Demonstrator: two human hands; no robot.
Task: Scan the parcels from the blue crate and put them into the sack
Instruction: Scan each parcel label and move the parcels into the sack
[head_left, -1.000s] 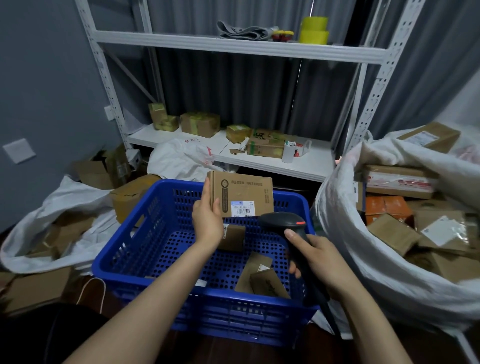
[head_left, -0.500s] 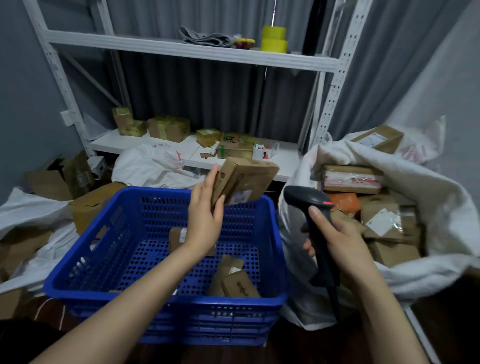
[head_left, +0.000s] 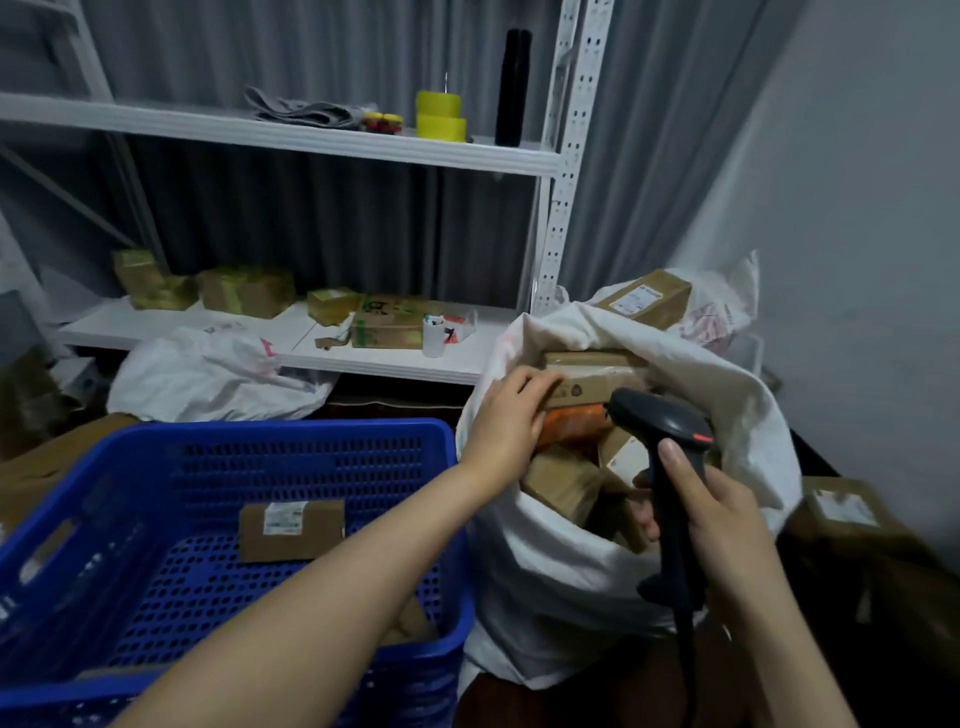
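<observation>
Left grip (head_left: 506, 418) reaches from lower left to the sack (head_left: 545, 571) mouth at centre right. Its fingers (head_left: 540, 379) curl over the left end of a brown parcel (head_left: 584, 388); the thumb is hidden. The parcel lies flat on top of the other boxes in the sack, with a small round logo on its side; the print is too blurred to read. An orange parcel (head_left: 571, 423) sits just beneath it.

Right grip (head_left: 727, 514), lower right, is wrapped round the handle of a black scanner (head_left: 660, 418). Index finger (head_left: 675, 460) lies straight up the back of the handle. The scanner head is over the sack, with a red mark on its side and its cable hanging down.

The sack is white, open and packed with brown boxes. At its far rim a box (head_left: 644, 296) carries a white shipping label, text unreadable.

The blue crate (head_left: 311, 436) is lower left, touching the sack. A labelled parcel (head_left: 291, 527) leans on its back wall; the white label is too small to read. More brown card shows under the left forearm.

The white shelf (head_left: 363, 358) behind holds boxes with green tape and a white cup (head_left: 434, 338). Top shelf: yellow tape rolls (head_left: 439, 117), grey cloth (head_left: 301, 109), black cylinder (head_left: 513, 85). A white bag (head_left: 208, 374) with red print sits left of centre. A labelled carton (head_left: 841, 506) is at far right.
</observation>
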